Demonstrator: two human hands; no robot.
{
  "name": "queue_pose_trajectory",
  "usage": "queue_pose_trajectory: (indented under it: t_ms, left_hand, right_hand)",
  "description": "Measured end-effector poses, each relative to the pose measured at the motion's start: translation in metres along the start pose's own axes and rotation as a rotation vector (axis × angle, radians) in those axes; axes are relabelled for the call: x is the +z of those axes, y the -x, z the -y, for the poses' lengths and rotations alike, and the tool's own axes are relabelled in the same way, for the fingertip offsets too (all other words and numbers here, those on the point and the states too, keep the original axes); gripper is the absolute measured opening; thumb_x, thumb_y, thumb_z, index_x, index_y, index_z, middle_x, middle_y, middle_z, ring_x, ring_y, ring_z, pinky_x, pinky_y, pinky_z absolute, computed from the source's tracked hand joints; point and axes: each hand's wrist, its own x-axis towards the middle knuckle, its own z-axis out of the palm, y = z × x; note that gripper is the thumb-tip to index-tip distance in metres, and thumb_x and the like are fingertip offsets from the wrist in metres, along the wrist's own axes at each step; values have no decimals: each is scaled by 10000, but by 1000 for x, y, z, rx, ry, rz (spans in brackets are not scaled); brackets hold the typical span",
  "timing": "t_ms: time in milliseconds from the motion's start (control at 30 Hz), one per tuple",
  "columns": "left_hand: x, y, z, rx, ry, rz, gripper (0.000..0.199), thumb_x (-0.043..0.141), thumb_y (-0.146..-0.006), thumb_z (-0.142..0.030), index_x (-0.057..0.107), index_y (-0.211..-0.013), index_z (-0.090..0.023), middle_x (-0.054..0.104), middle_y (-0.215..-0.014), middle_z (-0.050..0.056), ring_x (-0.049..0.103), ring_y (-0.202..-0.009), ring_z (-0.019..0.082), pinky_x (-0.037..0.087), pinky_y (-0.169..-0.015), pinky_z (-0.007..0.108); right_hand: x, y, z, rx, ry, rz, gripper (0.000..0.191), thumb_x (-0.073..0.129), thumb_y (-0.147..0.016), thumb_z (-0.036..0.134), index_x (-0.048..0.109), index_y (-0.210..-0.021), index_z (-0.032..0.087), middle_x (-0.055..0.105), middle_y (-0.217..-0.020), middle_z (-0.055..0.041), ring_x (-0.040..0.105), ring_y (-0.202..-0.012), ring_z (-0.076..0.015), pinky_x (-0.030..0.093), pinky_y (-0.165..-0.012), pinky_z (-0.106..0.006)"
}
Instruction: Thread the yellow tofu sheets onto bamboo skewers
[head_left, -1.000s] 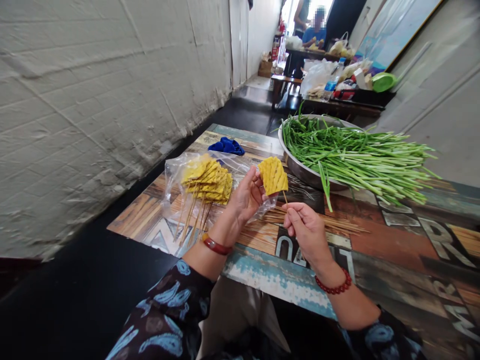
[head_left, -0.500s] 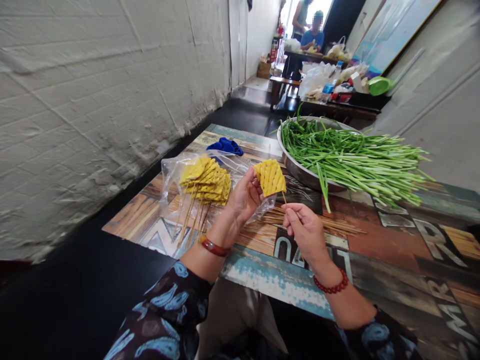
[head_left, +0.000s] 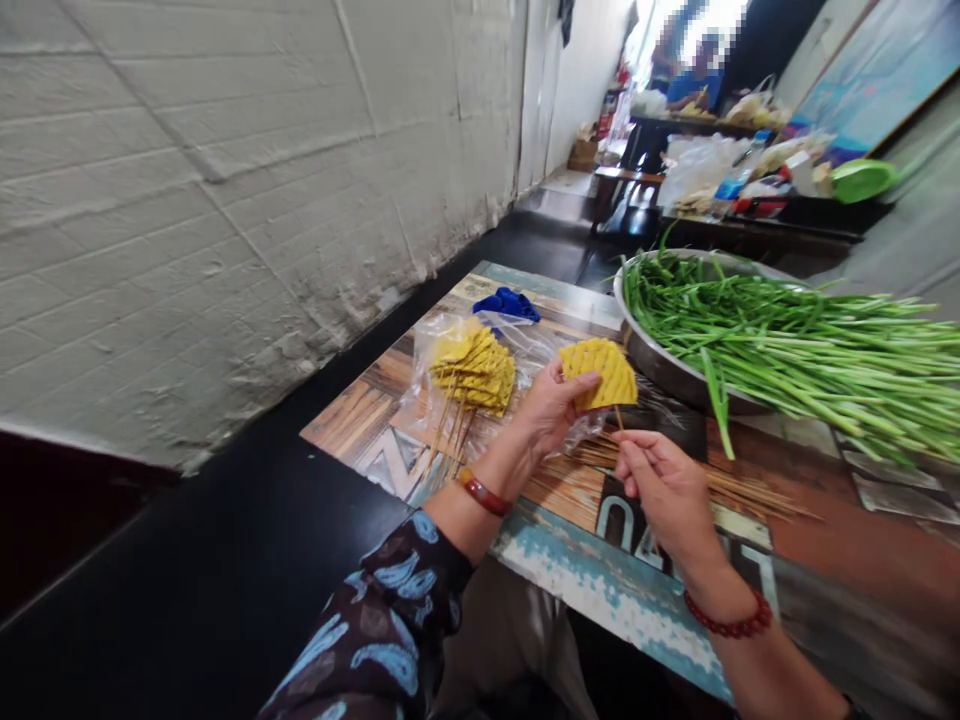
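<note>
My left hand pinches a flat yellow slab with rows of slits, which looks like dried tofu; its thumb lies across the front. A thin bamboo skewer comes out of the slab's lower edge. My right hand grips this skewer between thumb and fingers, just below the slab. Left of my hands, a pile of skewered yellow slabs lies on a clear plastic bag, sticks towards me. Loose bamboo skewers lie on the table behind and beside my right hand.
A metal basin heaped with long green chives stands at the right of the patterned table. A blue cloth lies beyond the bag. A white wall runs along the left. Two people are at a far table.
The view has swung left, so everything sits further right in the picture. My left thumb has moved over the front of the slab, and the slab has tilted. Both hands keep their hold.
</note>
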Motion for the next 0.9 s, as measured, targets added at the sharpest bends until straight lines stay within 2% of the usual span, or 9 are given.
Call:
queue_pose_trajectory:
  t_ms: [67,267,433,567,800,900]
  left_hand:
    - [0,-1,0,21,3,-20,503,880,-598,-219,654,-1045,-171,737,-972,53,708,-797,196,577,-677,308]
    - [-6,-11,-1,100,-36,-116,437,869,-593,-185,678,-984,-152,752,-950,57,720,-834,194,570,-770,300]
    - [-10,-15,-5,173,1,-198,457,859,-574,-166,655,-983,-163,752,-927,33,711,-836,166,558,-844,306]
    - [-12,-16,-8,207,-17,-202,444,858,-571,-182,648,-962,-172,745,-907,19,700,-814,155,554,-839,308]
    - [-13,-16,-10,185,-73,-182,439,863,-598,-238,637,-971,-185,730,-895,2,689,-771,142,553,-755,292]
    - [-9,-14,-11,199,-71,-181,441,875,-589,-232,633,-955,-179,729,-873,-2,694,-759,132,554,-771,280]
  right_hand:
    - [3,-2,1,9,18,9,294,630,-886,440,687,-980,167,602,-608,27,496,-417,-83,394,-423,-213]
    - [8,-10,4,8,7,43,345,609,-871,466,702,-983,153,620,-593,15,494,-414,-85,368,-422,-211]
    - [6,-11,5,40,-8,118,357,609,-856,460,709,-991,144,619,-583,17,463,-398,-75,349,-413,-205]
    - [4,-12,6,56,-13,154,379,605,-842,473,708,-979,134,563,-524,41,416,-381,-75,319,-395,-207]
    - [7,-11,-1,-92,27,123,315,598,-863,419,720,-963,146,578,-536,36,510,-448,-100,406,-485,-228]
    - [6,-9,0,-134,105,110,278,607,-869,401,725,-951,163,606,-544,28,524,-449,-109,416,-489,-234]
